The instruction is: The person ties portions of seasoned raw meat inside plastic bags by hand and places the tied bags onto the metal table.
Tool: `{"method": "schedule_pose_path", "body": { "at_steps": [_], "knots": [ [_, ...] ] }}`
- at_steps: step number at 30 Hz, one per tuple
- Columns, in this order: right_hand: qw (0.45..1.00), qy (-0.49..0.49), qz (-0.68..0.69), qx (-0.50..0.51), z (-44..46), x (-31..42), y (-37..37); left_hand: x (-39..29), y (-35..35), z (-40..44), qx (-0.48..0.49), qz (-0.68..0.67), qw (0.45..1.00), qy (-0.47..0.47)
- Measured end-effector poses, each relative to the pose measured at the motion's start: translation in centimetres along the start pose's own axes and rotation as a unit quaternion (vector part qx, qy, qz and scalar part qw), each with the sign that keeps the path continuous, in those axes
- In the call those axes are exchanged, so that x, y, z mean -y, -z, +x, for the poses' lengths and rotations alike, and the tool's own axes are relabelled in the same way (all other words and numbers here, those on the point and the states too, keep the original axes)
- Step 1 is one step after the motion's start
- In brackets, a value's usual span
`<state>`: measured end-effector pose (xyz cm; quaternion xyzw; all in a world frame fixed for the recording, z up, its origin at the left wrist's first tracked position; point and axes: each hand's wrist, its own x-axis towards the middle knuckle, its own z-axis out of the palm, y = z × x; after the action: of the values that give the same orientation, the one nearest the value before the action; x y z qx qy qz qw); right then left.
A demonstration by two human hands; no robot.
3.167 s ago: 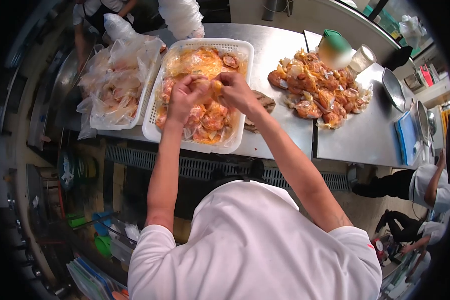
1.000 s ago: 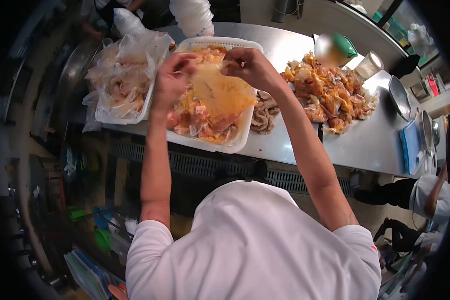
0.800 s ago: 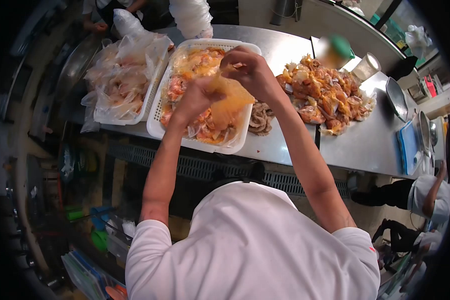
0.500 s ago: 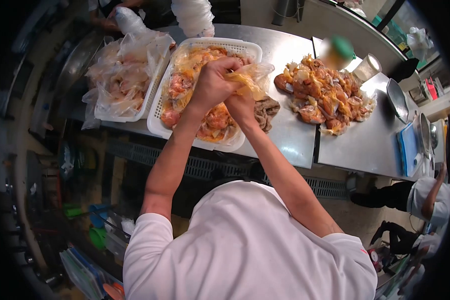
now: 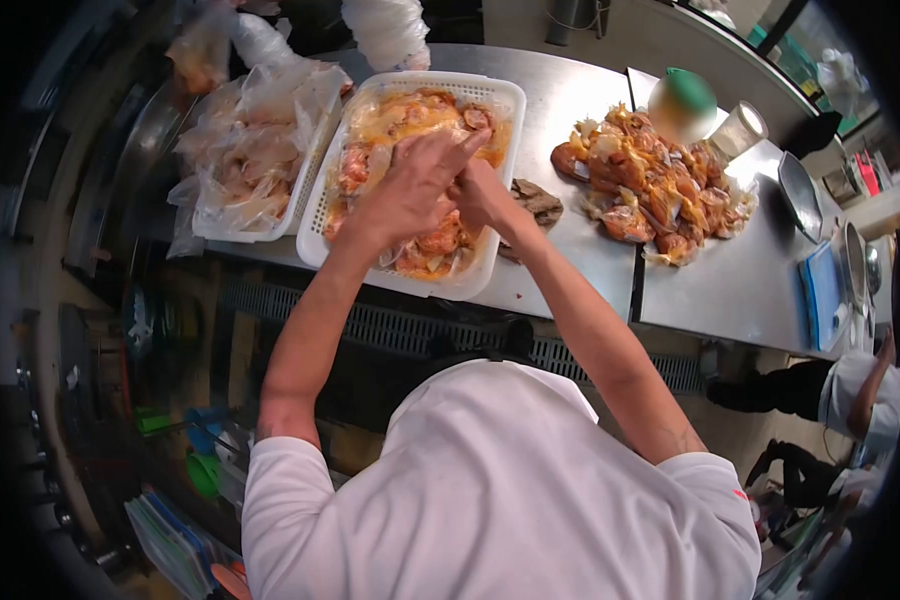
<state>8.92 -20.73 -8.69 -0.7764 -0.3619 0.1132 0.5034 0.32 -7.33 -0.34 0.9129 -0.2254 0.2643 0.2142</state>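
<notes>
My left hand (image 5: 415,185) is over the white basket (image 5: 311,235), its fingers stretched out and apart, back of the hand up. Close against it, my right hand (image 5: 482,197) has its fingers curled; what they hold, if anything, is hidden. Below both hands, the basket is filled with orange-red seasoned meat (image 5: 440,237), some of it in clear plastic bags. A crumpled brown cloth (image 5: 537,203) lies on the steel table, partly behind my right wrist.
On the left stands another white basket (image 5: 310,190) with bagged pale meat (image 5: 255,165). A heap of bagged orange-brown meat (image 5: 660,185) lies on the right table, near a green-lidded container (image 5: 685,100), a white tub (image 5: 738,132) and a dark tray (image 5: 798,198). Other people stand at far right.
The yellowish plastic bag that both hands held is no longer visible between them. My left hand has opened and turned flatter; my right hand stays beside it.
</notes>
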Motion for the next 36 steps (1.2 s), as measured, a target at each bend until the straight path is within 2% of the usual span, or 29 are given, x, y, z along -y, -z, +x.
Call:
{"method": "schedule_pose_path", "body": {
  "at_steps": [1, 2, 4, 5, 6, 7, 8, 9, 10, 11, 12, 13, 14, 17, 19, 20, 21, 22, 23, 25, 26, 29, 30, 31, 32, 33, 34, 35, 36],
  "knots": [
    [0.998, 0.039, -0.027, 0.037, 0.0, 0.8, 0.7, 2.0, -2.2, -1.5, 0.044, 0.083, 0.996, -0.007],
    [0.998, 0.043, -0.028, 0.039, 0.0, 0.5, 0.9, 4.4, -3.5, -3.1, 0.041, 0.086, 0.995, -0.006],
    [0.969, 0.113, -0.219, 0.014, 0.0, -0.9, 1.7, 9.0, -4.2, -5.6, 0.225, 0.021, 0.967, 0.113],
    [0.939, 0.143, -0.312, 0.001, 0.0, -1.4, 2.1, 9.0, -3.5, -5.6, 0.225, 0.020, 0.968, 0.108],
    [0.946, 0.082, -0.313, 0.005, 0.1, -0.9, 2.5, 8.2, -2.5, -5.7, 0.226, -0.029, 0.956, 0.185],
    [0.946, 0.078, -0.314, 0.003, 0.3, -1.2, 2.4, 7.1, -1.5, -5.5, 0.226, -0.079, 0.935, 0.261],
    [0.942, 0.101, -0.315, -0.056, 0.7, -1.5, 2.3, 5.9, -0.7, -5.1, 0.228, -0.080, 0.935, 0.260],
    [0.935, 0.123, -0.313, -0.115, 1.2, -1.8, 2.0, 4.3, 0.0, -4.3, 0.203, -0.185, 0.909, 0.314],
    [0.935, 0.122, -0.312, -0.115, 1.9, -1.6, 1.7, 3.1, 0.0, -4.0, 0.175, -0.285, 0.869, 0.364],
    [0.982, 0.093, -0.125, -0.110, 2.6, -1.4, 1.4, 1.9, -1.1, -4.1, 0.176, -0.285, 0.869, 0.365],
    [0.991, 0.061, 0.066, -0.102, 3.1, -1.1, 1.3, 0.7, -2.9, -4.2, 0.127, -0.495, 0.795, 0.325],
    [0.991, 0.061, 0.065, -0.102, 2.8, 0.6, 1.9, 0.4, -4.2, -4.5, 0.070, -0.680, 0.680, 0.267],
    [0.976, 0.008, 0.218, -0.008, 2.3, 2.3, 2.6, 1.1, -5.5, -5.1, 0.068, -0.681, 0.679, 0.265],
    [0.932, -0.115, 0.321, 0.123, 1.8, 3.6, 2.7, 4.1, -7.2, -5.3, 0.096, -0.644, 0.708, 0.274],
    [0.942, -0.071, 0.328, -0.014, 2.6, 1.5, 1.2, 7.1, -5.6, -4.3, -0.076, -0.682, 0.644, 0.337],
    [0.955, -0.099, 0.278, -0.025, 2.9, 0.4, 1.2, 7.5, -5.6, -3.8, -0.074, -0.683, 0.644, 0.337],
    [0.955, -0.098, 0.278, -0.027, 2.7, 0.5, 1.2, 7.5, -5.1, -2.9, -0.076, -0.580, 0.742, 0.326],
    [0.978, -0.079, 0.177, -0.081, 2.3, 0.6, 1.1, 7.4, -4.7, -2.2, -0.076, -0.466, 0.826, 0.309],
    [0.987, -0.060, 0.073, -0.133, 2.0, 0.7, 1.2, 6.6, -4.7, -1.9, -0.073, -0.468, 0.826, 0.307],
    [0.980, -0.068, 0.056, -0.178, 1.9, 0.4, 0.6, 2.4, -4.3, -0.5, -0.074, -0.255, 0.919, 0.291],
    [0.971, -0.060, 0.087, -0.216, 1.6, 0.3, 0.3, 1.7, -4.8, -0.3, -0.081, -0.178, 0.949, 0.246],
    [0.961, -0.044, 0.094, -0.258, 0.1, 0.3, 1.0, 0.5, -6.5, -0.1, -0.118, -0.112, 0.954, 0.251],
    [0.953, -0.085, 0.185, -0.225, -0.4, 0.4, 1.3, 0.6, -7.0, 0.1, -0.136, -0.074, 0.960, 0.233],
    [0.934, -0.122, 0.274, -0.193, -0.7, 0.5, 1.8, 1.0, -7.4, 0.3, -0.135, -0.083, 0.961, 0.226],
    [0.927, -0.112, 0.298, -0.200, -0.9, -0.4, 1.7, 1.6, -7.8, 0.5, -0.162, -0.155, 0.944, 0.241],
    [0.928, -0.117, 0.309, -0.172, -2.0, 1.4, 2.9, 2.4, -8.4, 0.5, -0.185, -0.227, 0.921, 0.256],
    [0.945, -0.081, 0.275, -0.158, -2.3, 0.7, 3.5, 3.5, -9.0, 0.9, -0.230, -0.298, 0.900, 0.220],
    [0.959, -0.045, 0.241, -0.142, -2.6, 0.1, 4.0, 4.3, -9.6, 0.9, -0.227, -0.307, 0.899, 0.214],
    [0.946, -0.090, 0.304, -0.069, -3.0, 0.1, 5.2, 4.3, -9.6, 1.0, -0.189, -0.259, 0.924, 0.207]
  ]
}}
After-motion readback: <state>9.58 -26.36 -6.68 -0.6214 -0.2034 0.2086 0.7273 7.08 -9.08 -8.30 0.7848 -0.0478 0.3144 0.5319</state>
